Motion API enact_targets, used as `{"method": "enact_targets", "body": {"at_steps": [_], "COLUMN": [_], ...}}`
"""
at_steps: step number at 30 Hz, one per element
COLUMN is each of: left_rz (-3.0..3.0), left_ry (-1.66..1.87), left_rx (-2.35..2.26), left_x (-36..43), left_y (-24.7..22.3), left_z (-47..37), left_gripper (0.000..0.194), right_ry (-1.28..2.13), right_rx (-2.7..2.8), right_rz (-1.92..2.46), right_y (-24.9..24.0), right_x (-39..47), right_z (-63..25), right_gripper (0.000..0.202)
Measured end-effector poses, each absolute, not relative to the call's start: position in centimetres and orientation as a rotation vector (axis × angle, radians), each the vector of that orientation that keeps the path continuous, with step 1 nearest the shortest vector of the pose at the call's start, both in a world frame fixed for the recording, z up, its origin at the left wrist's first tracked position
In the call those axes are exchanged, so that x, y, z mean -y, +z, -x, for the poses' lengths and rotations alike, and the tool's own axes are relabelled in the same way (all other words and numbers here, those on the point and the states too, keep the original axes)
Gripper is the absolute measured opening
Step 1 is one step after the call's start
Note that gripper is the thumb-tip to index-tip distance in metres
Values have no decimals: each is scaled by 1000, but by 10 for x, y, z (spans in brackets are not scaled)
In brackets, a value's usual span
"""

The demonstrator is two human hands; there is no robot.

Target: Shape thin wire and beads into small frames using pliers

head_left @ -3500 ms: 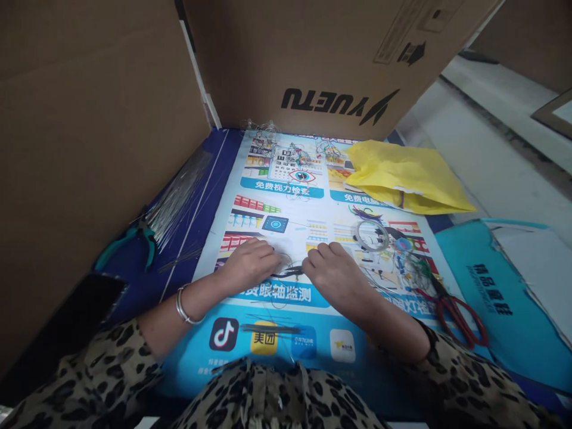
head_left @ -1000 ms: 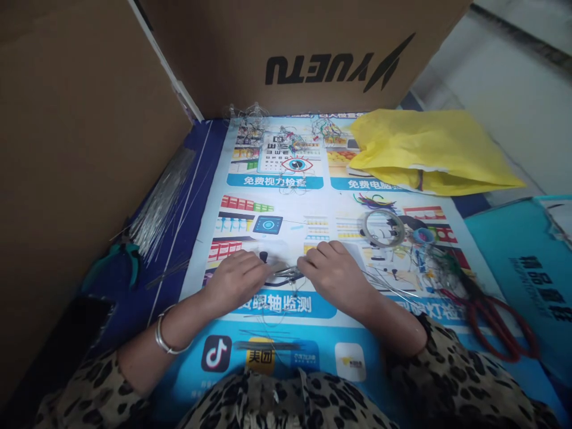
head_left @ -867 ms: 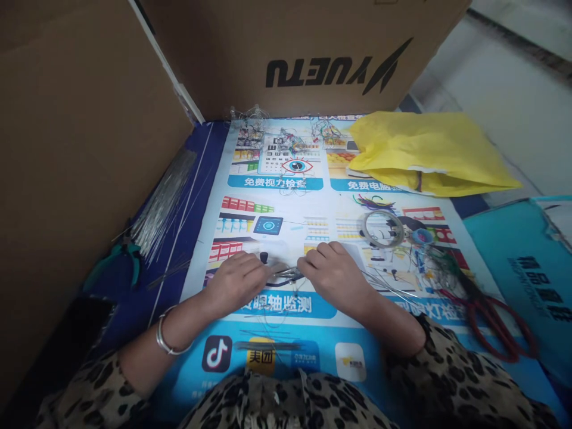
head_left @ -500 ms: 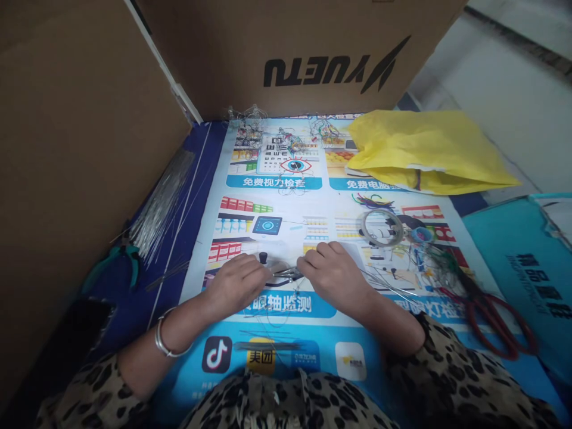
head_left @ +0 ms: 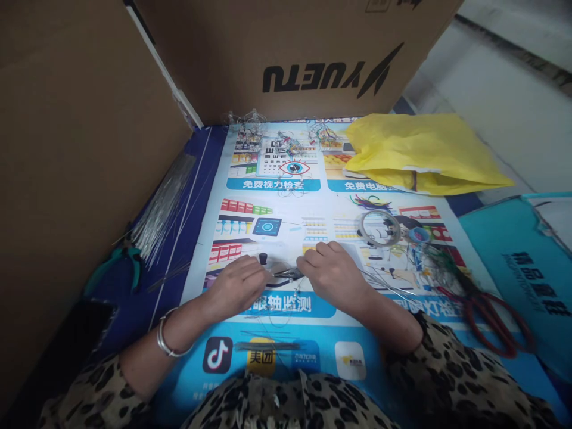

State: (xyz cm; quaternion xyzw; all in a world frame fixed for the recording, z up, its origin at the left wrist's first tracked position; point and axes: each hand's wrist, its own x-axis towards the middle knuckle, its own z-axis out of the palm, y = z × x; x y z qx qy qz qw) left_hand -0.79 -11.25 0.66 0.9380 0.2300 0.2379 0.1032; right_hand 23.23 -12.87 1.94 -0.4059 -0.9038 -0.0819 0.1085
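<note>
My left hand (head_left: 241, 286), with a silver bangle on its wrist, is closed in a pinch on thin wire at the middle of the poster. Facing it, my right hand (head_left: 333, 275) is wrapped round small metal pliers (head_left: 288, 274), whose jaws point toward my left fingertips. A thin wire piece with small beads (head_left: 292, 292) hangs just below the pliers. Its exact shape is too small to tell. More loose wires (head_left: 388, 283) lie to the right of my right wrist.
Teal-handled pliers (head_left: 114, 268) and a wire bundle (head_left: 163, 205) lie left. Tape roll (head_left: 379, 229), red-handled scissors (head_left: 498, 322) and yellow bag (head_left: 420, 152) are right. Wire pieces (head_left: 250, 128) lie before the cardboard box (head_left: 295, 36). Thin rods (head_left: 268, 345) lie near my body.
The view has shifted slightly. Both hands stay in nearly the same place and keep their closed grip.
</note>
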Motion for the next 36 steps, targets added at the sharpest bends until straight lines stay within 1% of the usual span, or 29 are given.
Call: {"method": "enact_targets", "body": {"at_steps": [23,28,33,36], "left_rz": [-2779,-2746,-2668,-2647], "left_ry": [656,711,720,728], "left_rx": [-674,-651,-630,-633], "left_x": [109,107,107,107], "left_y": [12,12,8,9], "left_z": [6,7,10,10], "left_gripper": [14,27,24,18], "right_ry": [-248,-268,-240,-235], "right_rx": [2649,2652,2676,2684], "right_rz": [1187,1163,1129,1115], "right_y": [21,22,21,21], "right_x": [129,128,126,125], "right_z": [-232,-232,-233,-233], "right_gripper": [17,15,16,16]}}
